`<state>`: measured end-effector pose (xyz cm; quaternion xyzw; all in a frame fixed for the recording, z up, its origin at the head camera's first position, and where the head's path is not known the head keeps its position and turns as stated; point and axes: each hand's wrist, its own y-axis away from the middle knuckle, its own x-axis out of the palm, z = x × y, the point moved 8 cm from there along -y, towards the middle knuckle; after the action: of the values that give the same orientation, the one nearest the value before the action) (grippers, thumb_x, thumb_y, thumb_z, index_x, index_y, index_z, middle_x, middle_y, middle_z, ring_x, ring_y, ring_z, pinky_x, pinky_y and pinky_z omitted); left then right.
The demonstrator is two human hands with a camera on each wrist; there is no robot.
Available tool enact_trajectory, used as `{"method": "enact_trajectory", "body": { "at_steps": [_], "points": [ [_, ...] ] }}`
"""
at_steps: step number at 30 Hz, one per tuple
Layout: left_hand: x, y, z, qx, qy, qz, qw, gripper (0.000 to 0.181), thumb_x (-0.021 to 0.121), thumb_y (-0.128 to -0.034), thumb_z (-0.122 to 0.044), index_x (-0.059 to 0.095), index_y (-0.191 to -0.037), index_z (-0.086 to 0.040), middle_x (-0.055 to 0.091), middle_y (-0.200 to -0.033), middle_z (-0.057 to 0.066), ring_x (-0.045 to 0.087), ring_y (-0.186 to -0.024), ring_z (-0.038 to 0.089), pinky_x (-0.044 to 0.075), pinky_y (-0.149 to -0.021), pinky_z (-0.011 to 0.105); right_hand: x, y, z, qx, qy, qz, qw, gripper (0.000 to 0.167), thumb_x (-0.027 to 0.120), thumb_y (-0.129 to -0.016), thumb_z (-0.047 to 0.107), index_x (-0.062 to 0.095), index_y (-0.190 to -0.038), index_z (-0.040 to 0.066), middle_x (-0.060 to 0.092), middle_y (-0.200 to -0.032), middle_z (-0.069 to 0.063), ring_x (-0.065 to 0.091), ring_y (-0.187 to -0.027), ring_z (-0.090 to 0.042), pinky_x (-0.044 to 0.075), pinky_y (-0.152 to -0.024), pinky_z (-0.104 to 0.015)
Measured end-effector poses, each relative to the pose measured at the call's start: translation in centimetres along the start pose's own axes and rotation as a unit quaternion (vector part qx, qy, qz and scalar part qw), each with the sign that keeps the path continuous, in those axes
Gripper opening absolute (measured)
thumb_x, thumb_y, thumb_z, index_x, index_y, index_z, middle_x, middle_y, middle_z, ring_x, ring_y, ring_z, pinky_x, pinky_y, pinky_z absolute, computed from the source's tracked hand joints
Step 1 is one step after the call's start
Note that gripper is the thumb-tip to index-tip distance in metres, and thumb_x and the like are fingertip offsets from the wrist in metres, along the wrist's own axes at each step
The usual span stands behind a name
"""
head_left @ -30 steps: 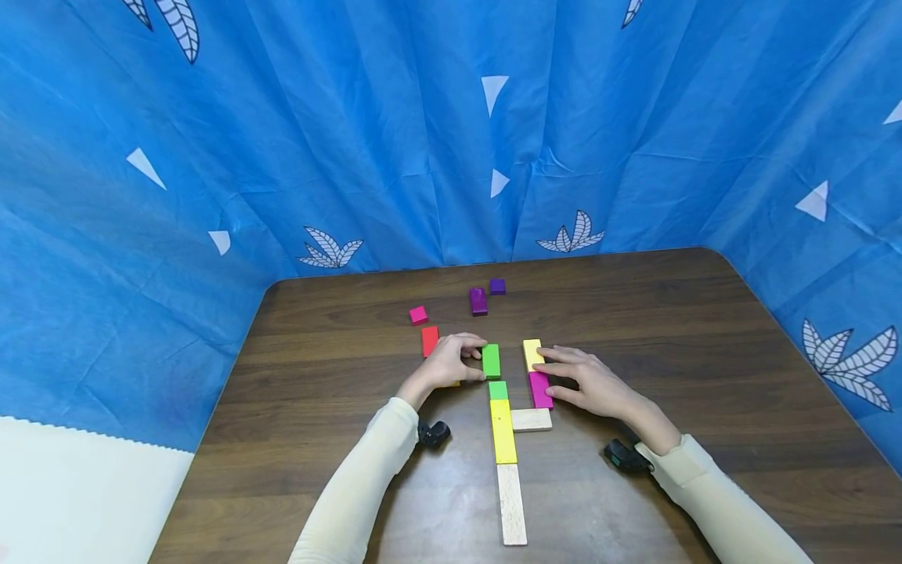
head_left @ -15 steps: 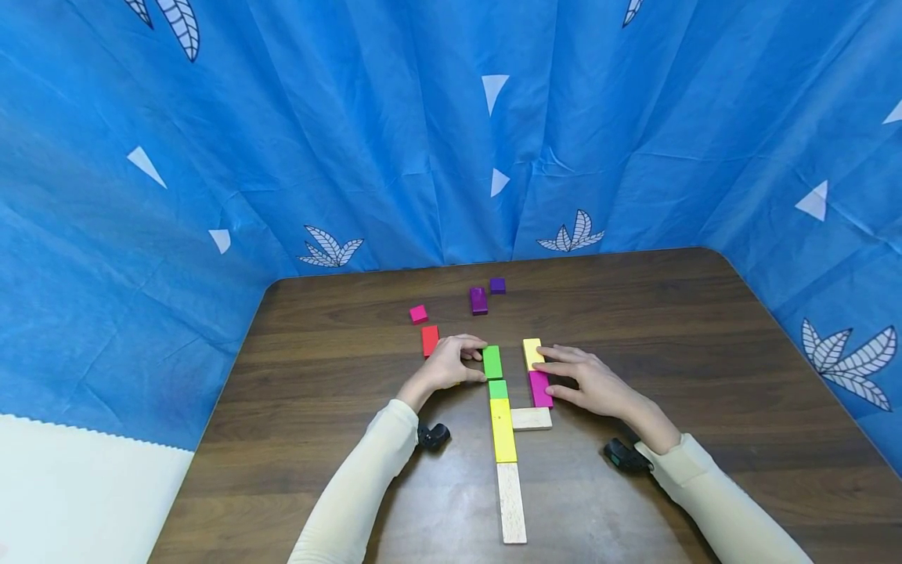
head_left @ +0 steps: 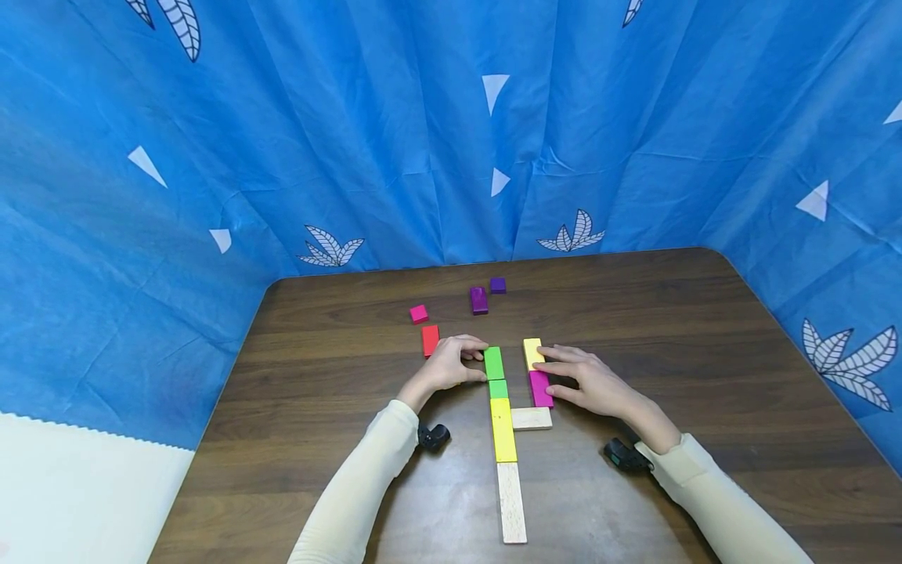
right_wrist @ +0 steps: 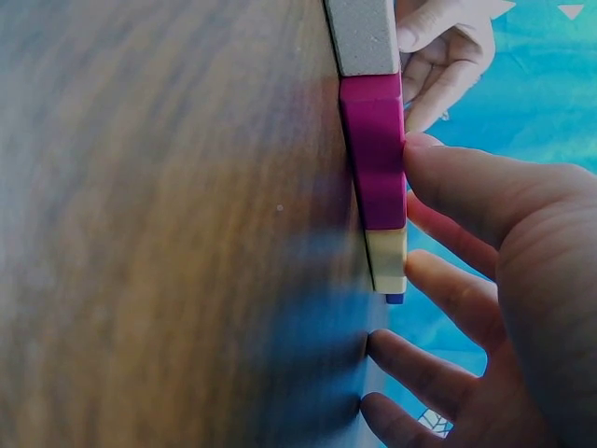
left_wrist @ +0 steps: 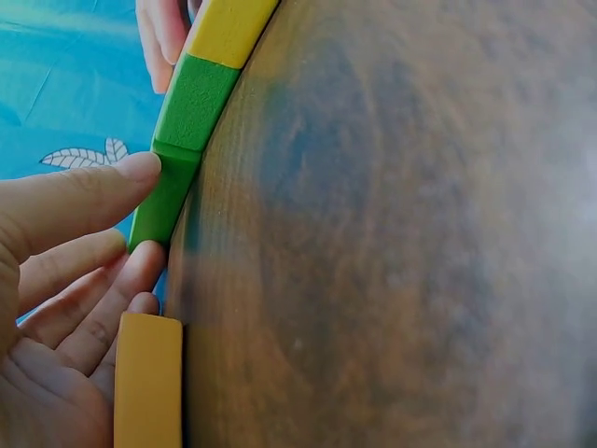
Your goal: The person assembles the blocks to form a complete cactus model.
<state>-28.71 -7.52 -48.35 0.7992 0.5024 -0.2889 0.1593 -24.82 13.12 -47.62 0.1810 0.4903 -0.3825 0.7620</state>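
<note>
My left hand (head_left: 445,364) pinches a green block (head_left: 494,363), its thumb near the block's close end and a fingertip at the far end. That block meets a smaller green block (head_left: 498,389), which heads a line with a yellow block (head_left: 503,431) and a long pale wood block (head_left: 512,503). On the right, a short pale block (head_left: 532,419) lies crosswise. From it a magenta block (head_left: 539,389) and a light yellow block (head_left: 532,354) run away from me. My right hand (head_left: 588,382) rests its thumb and relaxed fingers against these two.
Beyond my left hand lie a red block (head_left: 430,341) and a pink block (head_left: 419,314). Two purple blocks, one longer (head_left: 478,301) and one small (head_left: 498,286), are farther back. An orange block (left_wrist: 149,383) sits beside my left palm. A blue curtain (head_left: 451,157) borders the table.
The green block in my left hand has slid slightly toward me and right, closing the gap to the smaller green block. My right hand has stayed in place.
</note>
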Motion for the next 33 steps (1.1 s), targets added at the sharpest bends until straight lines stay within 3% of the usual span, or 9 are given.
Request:
{"method": "enact_trajectory", "body": {
  "at_steps": [15,18,20,26,33],
  "points": [
    [0.0,-0.2,-0.1,0.003,-0.003,0.009,0.9999,0.052,0.083,-0.0734,-0.009,0.066,-0.122,-0.001,0.068,-0.116,0.012,0.068,-0.098,0.021,0.054,-0.088,0.024,-0.2,0.0,-0.1,0.008,0.001,0.004,1.0,0.046,0.071,-0.089,0.03,0.063,-0.133,0.018,0.048,-0.149,-0.01,0.039,-0.138,-0.041,0.034,-0.105,-0.067],
    [-0.8,-0.4,0.2,-0.013,0.013,-0.003,0.9998,0.051,0.081,-0.0757,-0.01,0.066,-0.123,0.0,0.069,-0.113,0.012,0.067,-0.099,0.022,0.055,-0.088,0.026,-0.2,0.0,0.0,0.006,0.001,0.004,1.0,0.046,0.071,-0.089,0.03,0.063,-0.132,0.017,0.048,-0.149,-0.01,0.039,-0.138,-0.041,0.033,-0.106,-0.067],
    [-1.7,-0.7,0.5,-0.032,0.025,-0.028,0.9988,0.049,0.079,-0.0775,-0.01,0.066,-0.123,0.001,0.068,-0.113,0.013,0.066,-0.099,0.023,0.055,-0.088,0.029,-0.2,0.0,0.0,0.004,0.002,0.003,1.0,0.045,0.07,-0.089,0.03,0.063,-0.132,0.017,0.048,-0.149,-0.01,0.039,-0.138,-0.04,0.034,-0.106,-0.067],
    [-4.8,-2.8,1.0,-0.086,0.031,-0.095,0.9913,0.054,0.078,-0.0798,-0.011,0.061,-0.13,-0.002,0.059,-0.13,0.013,0.064,-0.105,0.027,0.054,-0.09,0.038,-0.3,0.1,0.0,-0.001,-0.001,0.0,1.0,0.045,0.071,-0.089,0.029,0.064,-0.131,0.016,0.049,-0.148,-0.01,0.04,-0.138,-0.04,0.034,-0.105,-0.066],
    [-5.9,-6.1,1.7,-0.104,-0.011,-0.097,0.9897,0.067,0.079,-0.0781,-0.009,0.052,-0.139,-0.003,0.047,-0.146,0.011,0.058,-0.119,0.028,0.047,-0.101,0.041,-0.1,0.1,0.1,-0.003,-0.005,0.001,1.0,0.046,0.071,-0.089,0.031,0.063,-0.132,0.017,0.048,-0.149,-0.009,0.04,-0.138,-0.039,0.034,-0.105,-0.067]
  ]
}}
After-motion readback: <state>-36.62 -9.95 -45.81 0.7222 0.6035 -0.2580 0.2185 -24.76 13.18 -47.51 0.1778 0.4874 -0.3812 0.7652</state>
